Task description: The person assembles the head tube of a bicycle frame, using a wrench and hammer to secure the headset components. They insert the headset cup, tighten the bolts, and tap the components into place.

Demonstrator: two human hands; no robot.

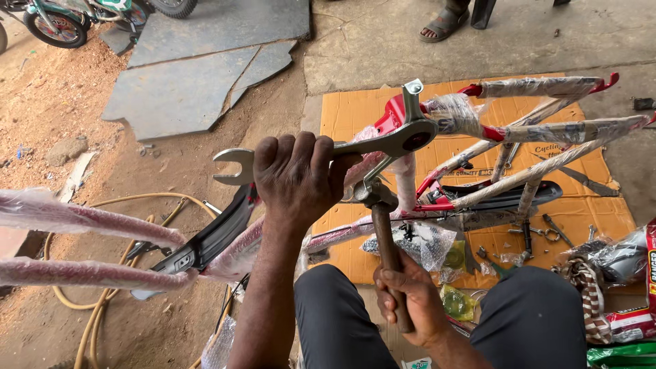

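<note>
My left hand [297, 179] is closed around the shank of a large silver spanner [383, 145]. The spanner's ring end sits over the threaded steel tube [412, 99] at the head of a red bicycle frame [492, 133] wrapped in clear plastic. Its open jaw [232, 166] points left. My right hand [406, 301] grips the wooden handle of a hammer [387, 249]. The hammer's metal head [372, 195] is raised just under the spanner, close to my left hand. Both of my knees in dark trousers are below.
The frame lies over an orange cardboard sheet [355, 113] with pliers [553, 232], small parts in bags and a black mudguard [212, 236]. Wrapped pink tubes [82, 222] reach in from the left. A yellow hose [102, 307], grey slabs [184, 89] and another person's sandalled foot [443, 24] are nearby.
</note>
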